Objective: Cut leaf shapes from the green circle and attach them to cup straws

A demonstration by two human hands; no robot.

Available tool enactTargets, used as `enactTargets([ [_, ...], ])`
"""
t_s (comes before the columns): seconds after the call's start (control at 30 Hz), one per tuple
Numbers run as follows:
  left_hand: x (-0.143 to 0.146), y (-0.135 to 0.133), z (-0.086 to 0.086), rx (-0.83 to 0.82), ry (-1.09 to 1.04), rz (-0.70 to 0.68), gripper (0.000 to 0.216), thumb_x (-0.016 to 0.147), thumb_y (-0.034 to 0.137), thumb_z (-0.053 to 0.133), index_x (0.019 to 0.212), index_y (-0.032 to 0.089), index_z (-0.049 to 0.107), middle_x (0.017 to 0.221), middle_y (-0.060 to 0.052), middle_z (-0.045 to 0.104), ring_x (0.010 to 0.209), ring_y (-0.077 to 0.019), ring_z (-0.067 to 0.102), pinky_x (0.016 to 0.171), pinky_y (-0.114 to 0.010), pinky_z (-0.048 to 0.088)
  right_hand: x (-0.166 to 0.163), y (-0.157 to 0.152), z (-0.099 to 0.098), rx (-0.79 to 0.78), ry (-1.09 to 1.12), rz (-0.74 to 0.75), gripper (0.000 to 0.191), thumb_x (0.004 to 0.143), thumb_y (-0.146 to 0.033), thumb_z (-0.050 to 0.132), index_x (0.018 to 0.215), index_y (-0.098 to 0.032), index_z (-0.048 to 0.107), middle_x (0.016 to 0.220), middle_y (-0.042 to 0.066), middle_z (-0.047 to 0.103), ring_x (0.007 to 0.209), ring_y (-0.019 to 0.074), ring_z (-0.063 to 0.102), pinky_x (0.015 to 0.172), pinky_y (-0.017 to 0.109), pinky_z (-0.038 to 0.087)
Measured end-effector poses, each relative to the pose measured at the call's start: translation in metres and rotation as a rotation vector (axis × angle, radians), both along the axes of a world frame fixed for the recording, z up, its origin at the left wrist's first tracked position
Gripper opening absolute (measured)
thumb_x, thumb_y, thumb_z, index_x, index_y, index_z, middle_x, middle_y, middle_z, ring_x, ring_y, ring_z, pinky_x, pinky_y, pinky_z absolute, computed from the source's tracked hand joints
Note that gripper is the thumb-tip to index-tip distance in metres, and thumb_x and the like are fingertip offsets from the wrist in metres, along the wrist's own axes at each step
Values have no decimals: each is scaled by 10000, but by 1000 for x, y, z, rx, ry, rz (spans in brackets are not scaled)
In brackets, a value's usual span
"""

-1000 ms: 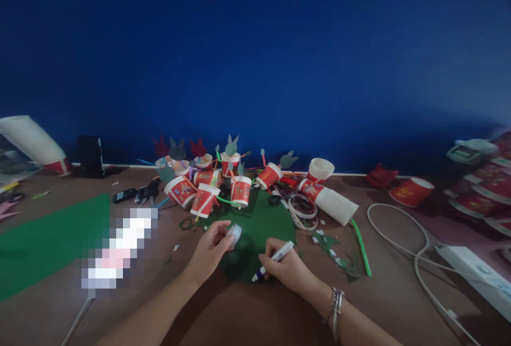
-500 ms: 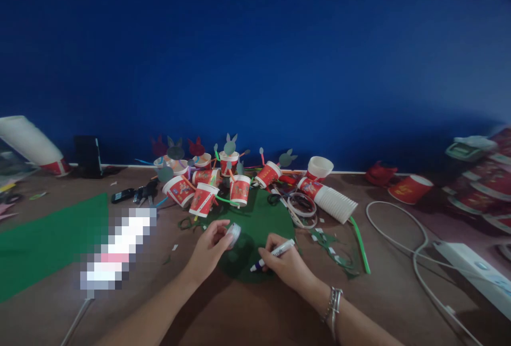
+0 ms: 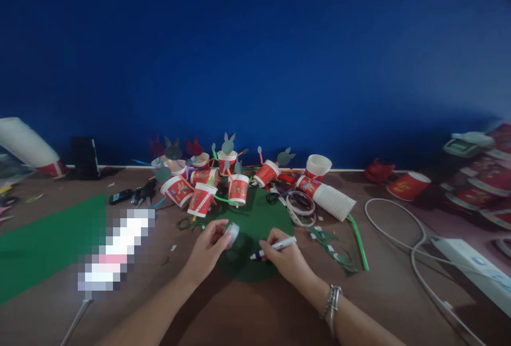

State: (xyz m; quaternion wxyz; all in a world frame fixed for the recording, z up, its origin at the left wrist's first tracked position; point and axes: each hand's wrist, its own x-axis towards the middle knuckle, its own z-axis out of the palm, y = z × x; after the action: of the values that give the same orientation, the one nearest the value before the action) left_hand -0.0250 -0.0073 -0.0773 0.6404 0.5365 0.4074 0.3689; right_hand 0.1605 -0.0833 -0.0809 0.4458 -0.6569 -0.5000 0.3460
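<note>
The left hand (image 3: pixel 207 250) pinches a small white disc (image 3: pixel 232 232) on edge over the green felt circle (image 3: pixel 265 217), which lies on the floor toward its wall edge. The right hand (image 3: pixel 285 261) grips a white marker (image 3: pixel 275 246). If that pinch is loose, the disc may roll and the ink smear.

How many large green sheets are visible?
2. One rectangular green sheet lies at the left. One round green sheet lies under the left hand, which holds a small round object, and the right hand, which holds a marker.
</note>
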Motion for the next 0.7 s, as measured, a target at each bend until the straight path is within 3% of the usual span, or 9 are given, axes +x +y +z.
enactTargets([
  [0.7,0,-1,3,-11,-4,9,437,649,434,680,981,173,567,782,6,541,758,-168,579,696,-335,530,2,-2,0,-26,32,20,224,726,-243,517,546,-219,386,440,-42,520,444,114,494,453,208,348],
])
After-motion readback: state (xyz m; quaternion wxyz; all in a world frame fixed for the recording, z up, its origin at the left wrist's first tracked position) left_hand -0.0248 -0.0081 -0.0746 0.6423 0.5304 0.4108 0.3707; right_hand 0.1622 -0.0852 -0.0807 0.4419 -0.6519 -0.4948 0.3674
